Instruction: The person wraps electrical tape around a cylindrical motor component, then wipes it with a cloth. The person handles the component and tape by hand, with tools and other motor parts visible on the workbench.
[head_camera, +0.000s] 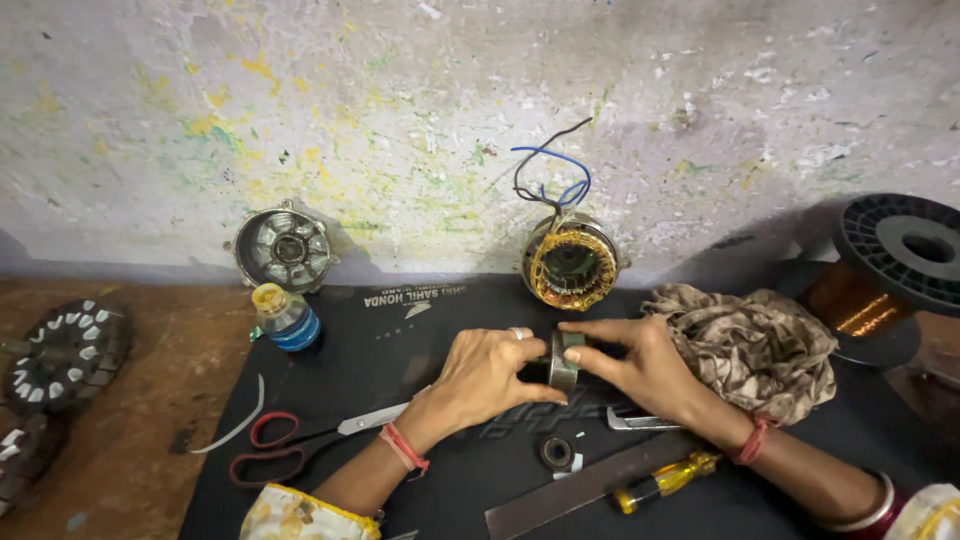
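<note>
i pinch the metal ring (563, 360) between my left hand (487, 375) and right hand (640, 365), fingers closed on its sides, steadying it upright just above the mat (400, 350) near the stator (572, 262).

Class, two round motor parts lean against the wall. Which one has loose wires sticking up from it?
The right-hand motor part, wound with copper coils, has blue and black wires rising from it. The grey left one has none.

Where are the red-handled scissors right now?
In the head view, the scissors lie on the black mat, lower left, beside the left hand and below the small bottle.
</note>
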